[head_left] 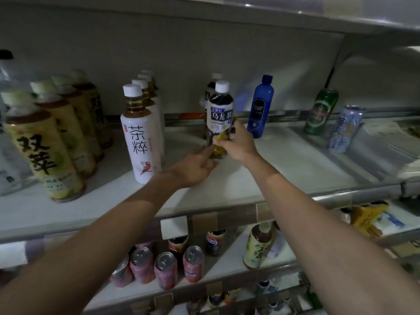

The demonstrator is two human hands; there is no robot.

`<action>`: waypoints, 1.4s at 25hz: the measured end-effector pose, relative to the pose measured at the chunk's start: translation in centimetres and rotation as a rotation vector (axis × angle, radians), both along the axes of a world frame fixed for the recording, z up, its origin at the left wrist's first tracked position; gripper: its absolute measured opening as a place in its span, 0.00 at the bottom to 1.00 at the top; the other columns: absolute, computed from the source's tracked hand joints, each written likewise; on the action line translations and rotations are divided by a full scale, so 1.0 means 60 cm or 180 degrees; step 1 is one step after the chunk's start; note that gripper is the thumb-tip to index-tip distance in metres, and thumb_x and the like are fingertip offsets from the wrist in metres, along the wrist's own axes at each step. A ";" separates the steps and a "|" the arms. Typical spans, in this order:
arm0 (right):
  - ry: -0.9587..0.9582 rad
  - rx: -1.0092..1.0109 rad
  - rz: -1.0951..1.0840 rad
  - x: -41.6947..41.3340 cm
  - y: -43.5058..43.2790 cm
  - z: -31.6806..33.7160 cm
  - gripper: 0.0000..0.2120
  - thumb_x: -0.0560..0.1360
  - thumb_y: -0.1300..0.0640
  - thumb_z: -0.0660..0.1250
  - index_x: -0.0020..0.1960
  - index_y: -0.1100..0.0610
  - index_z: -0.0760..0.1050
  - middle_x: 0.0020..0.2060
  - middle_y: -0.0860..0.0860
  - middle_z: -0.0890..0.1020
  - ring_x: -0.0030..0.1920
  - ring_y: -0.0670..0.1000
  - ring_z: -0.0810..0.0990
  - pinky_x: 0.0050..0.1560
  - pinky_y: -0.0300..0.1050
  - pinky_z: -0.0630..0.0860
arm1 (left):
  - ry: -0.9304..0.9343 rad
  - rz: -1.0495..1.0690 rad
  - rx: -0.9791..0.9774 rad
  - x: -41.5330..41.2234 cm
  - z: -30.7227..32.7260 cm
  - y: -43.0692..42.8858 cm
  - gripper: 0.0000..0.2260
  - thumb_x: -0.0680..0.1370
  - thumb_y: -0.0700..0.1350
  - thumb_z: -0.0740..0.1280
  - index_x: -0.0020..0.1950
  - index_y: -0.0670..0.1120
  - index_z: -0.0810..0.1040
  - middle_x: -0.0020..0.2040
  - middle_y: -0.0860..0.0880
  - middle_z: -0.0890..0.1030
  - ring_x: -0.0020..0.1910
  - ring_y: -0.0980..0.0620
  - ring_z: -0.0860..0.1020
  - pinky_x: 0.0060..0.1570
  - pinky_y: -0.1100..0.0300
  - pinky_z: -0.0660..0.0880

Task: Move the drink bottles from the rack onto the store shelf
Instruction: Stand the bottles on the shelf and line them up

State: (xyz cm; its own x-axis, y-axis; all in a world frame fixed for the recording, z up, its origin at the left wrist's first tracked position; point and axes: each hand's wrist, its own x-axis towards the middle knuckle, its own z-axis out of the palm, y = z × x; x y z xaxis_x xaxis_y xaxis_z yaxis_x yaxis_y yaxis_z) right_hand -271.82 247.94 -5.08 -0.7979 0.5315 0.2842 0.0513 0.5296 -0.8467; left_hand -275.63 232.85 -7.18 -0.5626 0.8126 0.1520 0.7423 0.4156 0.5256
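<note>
Our right hand [238, 144] wraps the dark oolong bottle [219, 119] upright on the shelf [295, 160], right of the white tea bottle [142, 142]; our left hand [195, 167] touches its base, fingers loosely spread.

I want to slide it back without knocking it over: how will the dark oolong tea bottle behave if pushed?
The oolong tea bottle is tall with a narrow base, so a high push probably tips it. It looks full, so likely fairly heavy. The right hand grips low, which should slide it steadily.
</note>
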 end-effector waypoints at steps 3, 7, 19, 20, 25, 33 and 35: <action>-0.0141 0.0061 -0.0012 -0.036 0.012 -0.007 0.23 0.73 0.58 0.74 0.65 0.57 0.71 0.55 0.48 0.80 0.57 0.49 0.79 0.60 0.44 0.73 | -0.0213 0.0059 -0.0023 -0.020 -0.002 0.017 0.22 0.83 0.53 0.53 0.78 0.56 0.53 0.77 0.45 0.61 0.74 0.45 0.61 0.67 0.59 0.60; -0.0192 0.0160 -0.0078 -0.063 0.037 -0.014 0.23 0.75 0.58 0.72 0.67 0.57 0.70 0.60 0.52 0.80 0.60 0.53 0.80 0.65 0.51 0.74 | -0.0114 0.0160 -0.0383 -0.039 -0.007 0.043 0.24 0.83 0.58 0.50 0.78 0.59 0.48 0.79 0.45 0.53 0.78 0.45 0.50 0.73 0.53 0.52; -0.0313 0.0529 -0.0314 -0.083 0.028 -0.022 0.20 0.77 0.56 0.69 0.65 0.59 0.66 0.61 0.58 0.79 0.63 0.58 0.78 0.62 0.52 0.74 | -0.0001 0.0225 -0.0092 -0.069 -0.032 0.069 0.26 0.81 0.60 0.51 0.78 0.59 0.49 0.79 0.47 0.53 0.77 0.48 0.48 0.73 0.57 0.48; -0.0300 0.0518 -0.0321 -0.082 0.027 -0.022 0.20 0.77 0.56 0.69 0.65 0.59 0.66 0.61 0.57 0.79 0.63 0.58 0.78 0.63 0.52 0.74 | 0.0121 0.0228 -0.0151 -0.074 -0.034 0.070 0.28 0.79 0.62 0.49 0.78 0.59 0.48 0.79 0.47 0.53 0.77 0.47 0.49 0.73 0.55 0.47; -0.0324 0.0231 -0.0335 -0.079 0.020 -0.025 0.23 0.76 0.56 0.71 0.66 0.55 0.66 0.61 0.53 0.80 0.62 0.56 0.79 0.64 0.52 0.74 | 0.0360 0.0197 -0.0276 -0.084 -0.047 0.070 0.26 0.81 0.62 0.47 0.78 0.60 0.49 0.79 0.46 0.53 0.77 0.46 0.48 0.74 0.51 0.45; -0.1319 0.1241 -0.0296 0.003 0.031 -0.027 0.27 0.77 0.45 0.67 0.71 0.55 0.69 0.69 0.55 0.73 0.68 0.58 0.71 0.66 0.49 0.70 | 0.0517 0.0292 -0.0396 -0.089 -0.049 0.065 0.28 0.78 0.57 0.55 0.78 0.56 0.53 0.78 0.43 0.56 0.77 0.42 0.51 0.73 0.51 0.50; -0.1593 0.1572 -0.0185 0.044 0.029 -0.024 0.32 0.75 0.43 0.68 0.75 0.54 0.65 0.72 0.54 0.69 0.71 0.58 0.67 0.69 0.52 0.68 | 0.0628 0.0250 -0.0578 -0.071 -0.039 0.066 0.29 0.79 0.57 0.57 0.78 0.54 0.54 0.78 0.44 0.54 0.77 0.42 0.51 0.74 0.50 0.52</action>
State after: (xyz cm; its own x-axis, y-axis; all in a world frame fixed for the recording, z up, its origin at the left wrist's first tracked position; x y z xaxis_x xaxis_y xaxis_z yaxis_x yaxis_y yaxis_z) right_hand -269.16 249.68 -6.54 -0.8700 0.4808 0.1093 0.4118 0.8304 -0.3753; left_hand -279.89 236.79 -9.49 -0.5988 0.7917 0.1207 0.7848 0.5501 0.2856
